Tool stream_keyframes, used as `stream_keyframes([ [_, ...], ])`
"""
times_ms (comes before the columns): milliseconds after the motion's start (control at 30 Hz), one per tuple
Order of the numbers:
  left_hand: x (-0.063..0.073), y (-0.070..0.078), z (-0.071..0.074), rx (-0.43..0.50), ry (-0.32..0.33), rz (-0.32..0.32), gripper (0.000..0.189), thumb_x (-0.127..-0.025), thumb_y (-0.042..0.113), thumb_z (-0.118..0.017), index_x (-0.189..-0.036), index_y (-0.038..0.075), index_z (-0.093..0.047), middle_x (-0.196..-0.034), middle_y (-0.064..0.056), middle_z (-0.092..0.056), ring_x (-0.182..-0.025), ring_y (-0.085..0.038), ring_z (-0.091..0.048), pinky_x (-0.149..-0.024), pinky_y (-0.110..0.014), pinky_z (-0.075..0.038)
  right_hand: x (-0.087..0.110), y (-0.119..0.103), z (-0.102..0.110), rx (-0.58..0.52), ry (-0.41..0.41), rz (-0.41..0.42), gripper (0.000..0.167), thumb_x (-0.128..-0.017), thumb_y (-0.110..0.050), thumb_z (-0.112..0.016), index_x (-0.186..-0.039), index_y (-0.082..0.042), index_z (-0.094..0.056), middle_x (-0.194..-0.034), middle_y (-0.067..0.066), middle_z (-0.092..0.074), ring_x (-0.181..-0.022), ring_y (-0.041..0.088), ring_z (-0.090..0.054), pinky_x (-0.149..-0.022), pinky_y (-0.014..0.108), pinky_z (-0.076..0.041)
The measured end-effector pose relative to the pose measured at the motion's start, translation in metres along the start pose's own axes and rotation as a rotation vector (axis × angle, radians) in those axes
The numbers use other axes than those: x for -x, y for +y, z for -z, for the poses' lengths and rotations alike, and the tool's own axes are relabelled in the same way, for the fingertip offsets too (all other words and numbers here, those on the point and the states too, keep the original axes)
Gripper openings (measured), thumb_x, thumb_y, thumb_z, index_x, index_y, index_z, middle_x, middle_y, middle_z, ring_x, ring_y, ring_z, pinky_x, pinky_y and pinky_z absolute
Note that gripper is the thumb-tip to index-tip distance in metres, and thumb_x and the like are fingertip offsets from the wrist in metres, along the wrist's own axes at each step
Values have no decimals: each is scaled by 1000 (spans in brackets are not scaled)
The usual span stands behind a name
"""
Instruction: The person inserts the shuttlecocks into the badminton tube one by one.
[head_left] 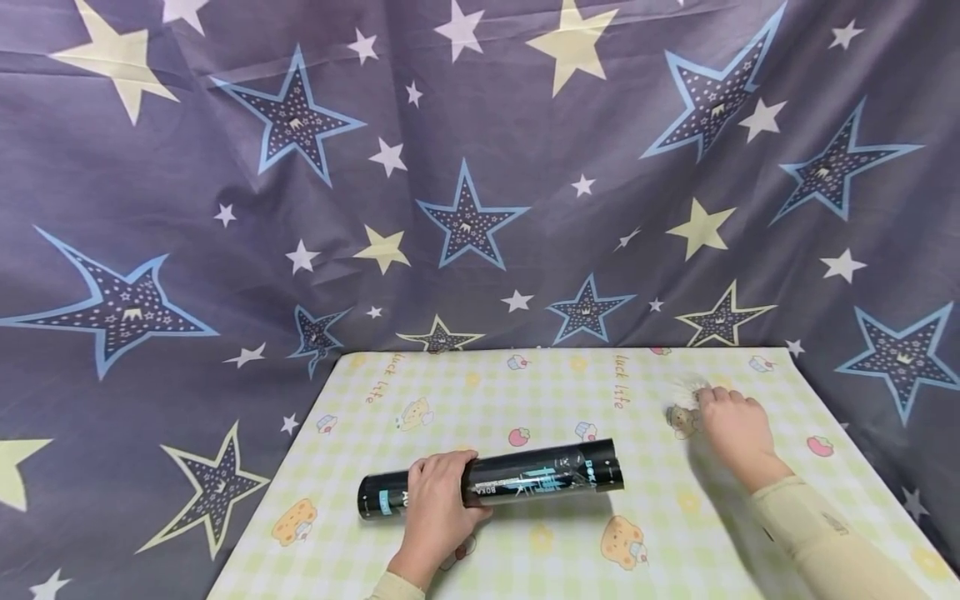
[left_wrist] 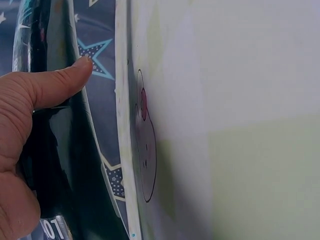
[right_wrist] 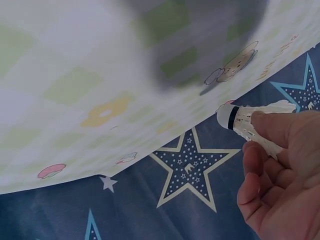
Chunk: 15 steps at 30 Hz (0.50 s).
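Note:
My left hand (head_left: 438, 504) grips a black shuttlecock tube (head_left: 536, 477) with blue and white print, which lies level over the front middle of the table. In the left wrist view the thumb (left_wrist: 60, 82) stretches across the tube (left_wrist: 60, 150). On the right side, my right hand (head_left: 737, 433) pinches a white feather shuttlecock (right_wrist: 250, 121) between thumb and fingers. Its rounded cork with a dark band points away from the palm in the right wrist view. The head view shows the feathers only as a pale blur beside the fingertips.
A table (head_left: 480, 396) wears a pale green checked cloth printed with bears, cakes and strawberries. Behind it and along its sides hangs a dark curtain (head_left: 525, 125) covered in stars. The table's back edge runs along the curtain.

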<state>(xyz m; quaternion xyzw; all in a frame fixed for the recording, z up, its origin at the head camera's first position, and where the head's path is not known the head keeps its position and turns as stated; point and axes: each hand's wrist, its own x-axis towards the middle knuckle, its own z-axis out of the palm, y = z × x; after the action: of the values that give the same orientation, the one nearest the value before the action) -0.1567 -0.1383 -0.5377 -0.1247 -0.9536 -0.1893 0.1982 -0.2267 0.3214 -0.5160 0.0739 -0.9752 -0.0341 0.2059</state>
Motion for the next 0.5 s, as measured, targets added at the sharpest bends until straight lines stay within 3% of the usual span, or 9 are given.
stream_keyframes([
  [300, -6, -6, 3, -17, -2, -28, 89, -52, 37, -109, -130, 19, -70, -126, 1, -77, -118, -24, -69, -107, -50, -44, 7, 3, 7, -55, 12, -29, 29, -95, 1, -60, -122, 9, -65, -110, 30, -71, -92, 46, -69, -75, 59, -59],
  [500, -24, -18, 10, -21, -17, -33, 89, -55, 37, -108, -133, 19, -70, -127, -1, -77, -120, -27, -68, -107, -53, -43, 3, -4, 18, -230, 8, -120, 39, -92, -13, -75, -127, 4, -69, -116, 29, -74, -95, 49, -72, -73, 62, -59],
])
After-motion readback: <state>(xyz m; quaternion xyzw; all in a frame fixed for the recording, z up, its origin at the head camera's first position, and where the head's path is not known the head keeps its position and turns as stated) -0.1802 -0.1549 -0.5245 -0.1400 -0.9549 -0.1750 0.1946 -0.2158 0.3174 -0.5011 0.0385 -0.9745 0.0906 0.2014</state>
